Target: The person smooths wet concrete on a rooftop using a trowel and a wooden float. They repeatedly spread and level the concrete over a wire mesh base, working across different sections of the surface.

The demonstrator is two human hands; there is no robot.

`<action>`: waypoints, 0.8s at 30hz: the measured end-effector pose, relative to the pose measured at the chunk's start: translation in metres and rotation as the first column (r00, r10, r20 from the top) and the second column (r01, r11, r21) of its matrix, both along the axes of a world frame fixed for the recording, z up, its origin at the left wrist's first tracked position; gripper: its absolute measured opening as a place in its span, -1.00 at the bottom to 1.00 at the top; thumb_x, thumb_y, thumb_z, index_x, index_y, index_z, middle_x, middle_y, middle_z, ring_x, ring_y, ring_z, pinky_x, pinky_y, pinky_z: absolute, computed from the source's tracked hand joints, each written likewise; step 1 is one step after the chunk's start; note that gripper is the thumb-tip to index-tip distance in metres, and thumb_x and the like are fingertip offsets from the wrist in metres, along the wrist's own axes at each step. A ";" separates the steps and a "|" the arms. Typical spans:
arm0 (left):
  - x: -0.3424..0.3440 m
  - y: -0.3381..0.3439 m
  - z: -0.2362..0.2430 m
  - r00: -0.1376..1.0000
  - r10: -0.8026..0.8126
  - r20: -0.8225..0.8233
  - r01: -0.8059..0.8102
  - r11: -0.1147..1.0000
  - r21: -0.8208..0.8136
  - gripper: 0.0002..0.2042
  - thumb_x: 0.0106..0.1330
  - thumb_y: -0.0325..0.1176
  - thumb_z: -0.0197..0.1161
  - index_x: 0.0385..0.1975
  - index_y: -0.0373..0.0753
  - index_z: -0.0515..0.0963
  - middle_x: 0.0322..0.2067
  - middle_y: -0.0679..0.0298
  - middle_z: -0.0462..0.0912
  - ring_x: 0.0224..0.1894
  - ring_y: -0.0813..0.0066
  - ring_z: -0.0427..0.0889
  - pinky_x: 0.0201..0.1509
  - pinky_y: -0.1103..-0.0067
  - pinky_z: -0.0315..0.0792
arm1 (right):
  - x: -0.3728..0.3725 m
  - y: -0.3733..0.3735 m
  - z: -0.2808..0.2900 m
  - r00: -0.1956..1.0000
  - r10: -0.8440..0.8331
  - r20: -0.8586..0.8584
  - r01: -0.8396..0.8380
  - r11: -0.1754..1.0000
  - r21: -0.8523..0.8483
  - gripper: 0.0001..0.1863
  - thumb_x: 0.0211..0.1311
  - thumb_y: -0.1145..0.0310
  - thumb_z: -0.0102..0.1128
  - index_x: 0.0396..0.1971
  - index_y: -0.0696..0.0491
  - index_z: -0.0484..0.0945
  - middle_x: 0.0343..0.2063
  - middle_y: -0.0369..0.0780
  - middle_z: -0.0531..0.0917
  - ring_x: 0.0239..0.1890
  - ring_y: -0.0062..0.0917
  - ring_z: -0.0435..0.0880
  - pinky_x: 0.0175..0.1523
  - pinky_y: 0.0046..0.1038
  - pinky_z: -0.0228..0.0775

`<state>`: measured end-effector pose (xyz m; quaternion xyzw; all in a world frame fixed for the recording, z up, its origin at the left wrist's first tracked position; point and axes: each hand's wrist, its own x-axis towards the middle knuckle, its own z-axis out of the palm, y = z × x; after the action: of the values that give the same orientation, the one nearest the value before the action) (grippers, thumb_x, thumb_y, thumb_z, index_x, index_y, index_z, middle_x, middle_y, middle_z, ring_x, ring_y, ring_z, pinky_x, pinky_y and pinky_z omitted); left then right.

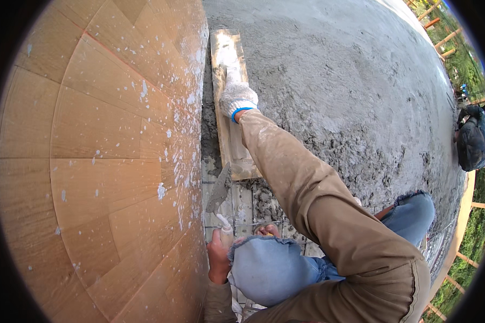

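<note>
Wet gray cement [328,81] spreads beside the gloved right hand [238,99], which holds the long flat board [230,139] under it. The bare left hand [218,257] grips a trowel [219,192], pointing ahead.

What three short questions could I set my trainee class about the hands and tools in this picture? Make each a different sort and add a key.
1. Multiple choice: What does the gloved right hand hold?
A) A bucket
B) A long, flat float
C) A hose

2. True or false: The left hand is bare.

3. Short answer: Which tool is in the left hand, and by which part is it held?

Key:
1. B
2. True
3. A trowel, by its handle
</note>
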<state>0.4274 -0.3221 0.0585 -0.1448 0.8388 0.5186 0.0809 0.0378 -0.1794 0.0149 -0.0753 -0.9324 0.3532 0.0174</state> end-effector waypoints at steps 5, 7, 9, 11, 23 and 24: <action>0.000 -0.010 -0.013 0.984 -0.010 0.180 0.014 1.000 -0.023 -0.51 0.15 -0.18 0.56 -0.07 -0.34 0.51 -0.45 -0.13 0.65 -0.37 -0.09 0.72 -0.32 0.27 0.53 | -0.061 -0.023 -0.046 0.991 -0.032 -0.127 0.049 0.989 0.141 -0.48 0.36 0.25 -0.01 0.30 -0.01 0.35 -0.12 0.05 0.72 -0.14 0.00 0.74 -0.05 0.00 0.56; 0.001 -0.012 -0.014 0.978 -0.025 0.206 0.025 1.000 0.000 -0.51 0.15 -0.18 0.56 -0.07 -0.34 0.51 -0.45 -0.13 0.65 -0.37 -0.09 0.72 -0.32 0.27 0.53 | -0.104 -0.006 -0.052 0.987 0.038 -0.159 -0.008 0.982 0.188 -0.63 0.35 0.24 0.01 0.09 0.01 0.53 -0.09 0.03 0.72 -0.10 -0.03 0.74 -0.03 -0.03 0.57; 0.009 -0.019 -0.006 0.977 -0.004 0.215 0.009 1.000 -0.019 -0.51 0.15 -0.18 0.56 -0.07 -0.34 0.51 -0.45 -0.13 0.65 -0.37 -0.08 0.72 -0.32 0.27 0.53 | -0.128 -0.008 -0.028 0.994 0.073 -0.080 -0.054 0.976 0.209 -0.66 0.37 0.23 0.01 0.05 -0.01 0.55 -0.08 0.00 0.73 -0.06 -0.03 0.73 0.00 -0.06 0.57; 0.010 -0.022 0.000 0.978 -0.006 0.211 0.012 1.000 -0.026 -0.51 0.15 -0.18 0.56 -0.07 -0.34 0.51 -0.45 -0.12 0.65 -0.37 -0.08 0.72 -0.32 0.27 0.53 | -0.165 0.000 -0.034 0.988 0.122 -0.095 -0.092 0.958 0.273 -0.64 0.41 0.18 0.01 0.08 -0.02 0.57 -0.01 -0.05 0.72 0.02 -0.08 0.72 0.04 -0.11 0.56; 0.004 -0.020 0.004 0.976 -0.068 0.208 0.065 0.998 0.018 -0.51 0.15 -0.19 0.55 -0.07 -0.34 0.51 -0.45 -0.12 0.66 -0.38 -0.05 0.71 -0.31 0.28 0.53 | 0.087 0.033 0.007 0.979 0.124 0.162 -0.162 0.955 0.248 -0.29 0.27 0.36 0.06 0.46 -0.10 0.16 -0.25 0.15 0.68 -0.26 0.01 0.74 -0.16 0.00 0.59; 0.004 -0.020 0.004 0.977 -0.069 0.202 0.066 0.998 0.017 -0.51 0.15 -0.19 0.55 -0.07 -0.34 0.51 -0.45 -0.11 0.66 -0.38 -0.05 0.71 -0.31 0.28 0.53 | 0.094 0.038 0.015 0.976 0.116 0.184 -0.162 0.952 0.260 -0.27 0.27 0.37 0.07 0.47 -0.12 0.15 -0.27 0.15 0.68 -0.26 0.03 0.74 -0.16 0.01 0.59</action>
<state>0.4316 -0.3423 0.0625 -0.1679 0.8279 0.5024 0.1843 0.1315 -0.1410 0.0296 -0.0356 -0.9733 0.2138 -0.0755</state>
